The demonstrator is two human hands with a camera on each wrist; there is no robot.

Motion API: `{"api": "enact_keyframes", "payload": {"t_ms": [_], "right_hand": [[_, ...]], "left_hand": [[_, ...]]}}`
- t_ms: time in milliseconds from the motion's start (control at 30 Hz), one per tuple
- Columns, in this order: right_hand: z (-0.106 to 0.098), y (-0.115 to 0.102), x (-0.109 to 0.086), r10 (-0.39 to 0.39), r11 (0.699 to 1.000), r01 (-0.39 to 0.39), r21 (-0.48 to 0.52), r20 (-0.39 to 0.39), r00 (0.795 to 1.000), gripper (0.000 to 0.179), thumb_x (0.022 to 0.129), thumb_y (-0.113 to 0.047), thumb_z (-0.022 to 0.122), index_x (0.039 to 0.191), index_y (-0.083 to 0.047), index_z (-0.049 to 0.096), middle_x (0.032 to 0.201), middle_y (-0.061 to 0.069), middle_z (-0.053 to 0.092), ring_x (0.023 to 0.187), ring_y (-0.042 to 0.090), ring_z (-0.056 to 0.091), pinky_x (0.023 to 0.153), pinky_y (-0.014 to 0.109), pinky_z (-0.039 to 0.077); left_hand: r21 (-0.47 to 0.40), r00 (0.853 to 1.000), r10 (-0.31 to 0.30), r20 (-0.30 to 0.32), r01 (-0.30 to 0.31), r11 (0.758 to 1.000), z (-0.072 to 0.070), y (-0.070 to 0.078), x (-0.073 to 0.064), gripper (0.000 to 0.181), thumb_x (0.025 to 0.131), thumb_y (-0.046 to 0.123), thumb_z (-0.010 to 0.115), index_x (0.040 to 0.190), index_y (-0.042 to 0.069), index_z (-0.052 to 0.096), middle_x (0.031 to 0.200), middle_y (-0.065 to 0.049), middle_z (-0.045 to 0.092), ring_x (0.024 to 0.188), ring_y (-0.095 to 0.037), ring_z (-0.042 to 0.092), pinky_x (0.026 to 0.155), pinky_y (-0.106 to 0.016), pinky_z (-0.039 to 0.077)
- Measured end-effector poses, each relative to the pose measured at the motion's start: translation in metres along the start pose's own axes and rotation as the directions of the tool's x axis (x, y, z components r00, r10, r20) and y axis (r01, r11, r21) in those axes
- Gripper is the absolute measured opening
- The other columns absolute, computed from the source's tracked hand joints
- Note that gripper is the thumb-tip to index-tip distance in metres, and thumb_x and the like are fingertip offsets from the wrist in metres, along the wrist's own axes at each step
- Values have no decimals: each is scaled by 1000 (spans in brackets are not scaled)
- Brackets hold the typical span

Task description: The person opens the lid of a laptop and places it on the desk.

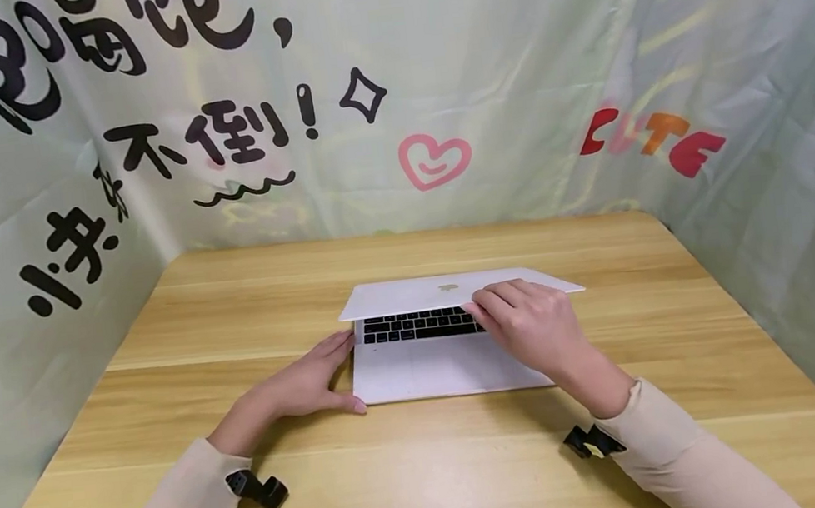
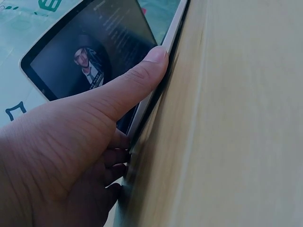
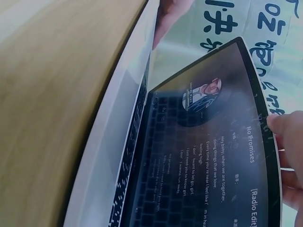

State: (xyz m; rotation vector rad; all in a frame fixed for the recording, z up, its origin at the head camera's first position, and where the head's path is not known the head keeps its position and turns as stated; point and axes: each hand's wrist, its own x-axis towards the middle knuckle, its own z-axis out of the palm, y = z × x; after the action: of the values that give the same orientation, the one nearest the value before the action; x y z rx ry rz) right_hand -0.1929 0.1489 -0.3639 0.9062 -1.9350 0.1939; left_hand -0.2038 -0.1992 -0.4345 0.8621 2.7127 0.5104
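A silver laptop (image 1: 436,368) lies on the table with its lid (image 1: 400,295) partly raised and tilted forward over the keyboard (image 1: 416,325). My right hand (image 1: 537,327) pinches the lid's upper edge, thumb on the screen side and fingers on the outer face. In the right wrist view the lit screen (image 3: 215,156) shows song lyrics and a round portrait, reflecting the keys. At the base's left side, my left hand (image 1: 309,380) rests with fingers extended along the edge and its thumb (image 2: 137,78) by the front corner. The keyboard's right part is hidden behind my right hand.
The wooden table (image 1: 232,307) reaches back to a pale printed curtain (image 1: 507,67) that encloses it on the left, back and right. Small black cameras are strapped at both wrists, the left camera (image 1: 259,489) and the right camera (image 1: 593,441).
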Motion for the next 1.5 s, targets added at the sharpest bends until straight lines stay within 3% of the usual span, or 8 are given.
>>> {"api": "enact_keyframes", "payload": {"t_ms": [300,500,1333,1500], "right_hand": [[4,1,6,45,998,-47,-29,-80,996,29,94,-28,64,79,-5,72,77,8,68,67,31,65,60,44,57],[8,4,8,69,996,-73,-47,-80,994,33,96,-31,62,80,-4,72,78,12,66,71,35,62,66,48,53],[20,16,22,131,989,-139,-54,-132,983,33,89,-35,71,80,-2,71,80,14,64,73,36,61,69,49,51],[21,18,26,148,987,-154,-40,-125,981,39,94,-39,64,80,-3,70,79,14,60,72,37,58,71,50,50]], "left_hand": [[7,1000,-13,11,13,1000,1,1,-1,121,74,78,60,156,3,12,162,-14,6,148,-31,6,118,-44,12],[-10,1000,3,7,-3,1000,1,0,-1,120,75,77,61,156,1,14,162,-16,7,148,-33,7,118,-46,12],[-22,1000,-7,11,7,1000,2,0,-2,120,75,76,62,156,3,14,162,-16,6,148,-33,6,118,-47,13],[-24,1000,-14,8,14,1000,3,-1,-2,121,73,77,62,156,4,13,162,-16,6,148,-33,6,118,-46,13]]}}
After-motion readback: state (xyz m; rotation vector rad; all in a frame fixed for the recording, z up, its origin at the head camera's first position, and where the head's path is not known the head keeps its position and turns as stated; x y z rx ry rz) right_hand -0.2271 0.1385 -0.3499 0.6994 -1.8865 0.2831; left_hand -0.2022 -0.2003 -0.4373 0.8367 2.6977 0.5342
